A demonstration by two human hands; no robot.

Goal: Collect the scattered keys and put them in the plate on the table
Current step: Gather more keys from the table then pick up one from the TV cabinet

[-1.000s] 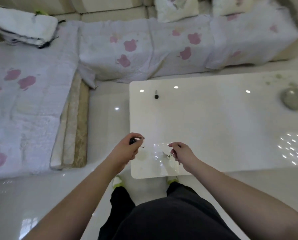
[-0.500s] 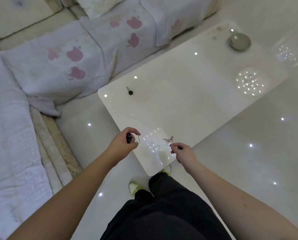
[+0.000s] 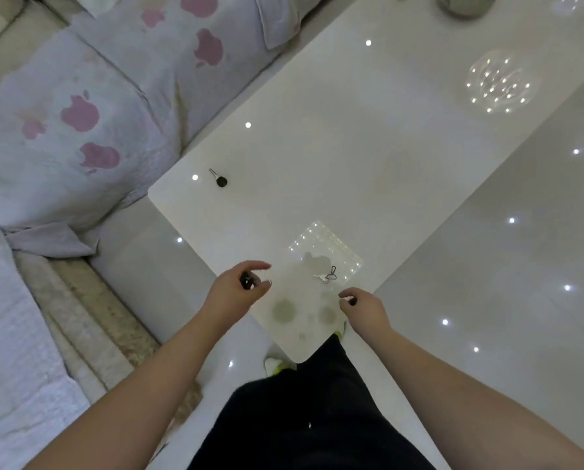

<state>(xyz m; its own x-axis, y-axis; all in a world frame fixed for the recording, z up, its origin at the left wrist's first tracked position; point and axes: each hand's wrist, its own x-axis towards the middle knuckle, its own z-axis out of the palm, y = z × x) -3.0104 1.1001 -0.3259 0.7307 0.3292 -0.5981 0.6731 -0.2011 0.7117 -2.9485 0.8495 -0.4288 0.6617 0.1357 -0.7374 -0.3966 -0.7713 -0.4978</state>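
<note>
While most of it is hidden inside the curled fingers, a black-headed key [image 3: 247, 282] sits in the left hand [image 3: 238, 293], gripped between thumb and fingers above the near left edge of the white table [image 3: 368, 157]. A small silver key on a clip [image 3: 328, 275] lies flat on the tabletop just beyond the right hand [image 3: 363, 308], apart from its fingertips. That hand hovers over the near corner with fingers curled; something dark shows between them, too small to make out, so I cannot tell whether it grasps anything. Another black-headed key [image 3: 218, 178] lies near the table's far left corner, well apart from both hands. At the far end the grey plate [image 3: 467, 6] is cut off by the top edge, its contents hidden. A sofa with pink-patterned covers [image 3: 90, 106] lies left.
</note>
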